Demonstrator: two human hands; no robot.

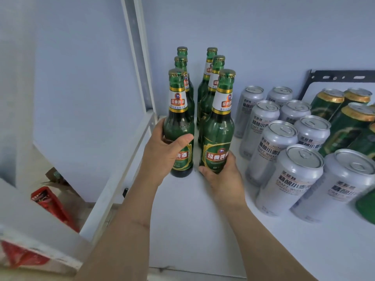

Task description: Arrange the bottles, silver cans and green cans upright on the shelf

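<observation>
left hand [166, 153] wrapped around lower body of front-left bottle [179, 126], thumb across the label, fingers behind the glass. right hand [221, 175] gripping base of front-right bottle [218, 126], thumb at the bottom edge, fingers around the far side. both bottles upright on white shelf [192, 220], just beside each other with a narrow gap. four more green bottles [207, 84] upright behind them in two columns, making two rows of three running back toward the wall. silver cans [284, 142] upright to the right of the bottles, in two columns running front to back, nearest ones at lower right. green cans [345, 118] with gold rims further right, upright, partly cut off by frame edge; another green can [367, 205] partly visible at the right edge near the front. white shelf post [140, 57] left of the bottles. red crate [50, 203] on the floor below left, blurred. black bracket [341, 77] on the wall behind the green cans.
</observation>
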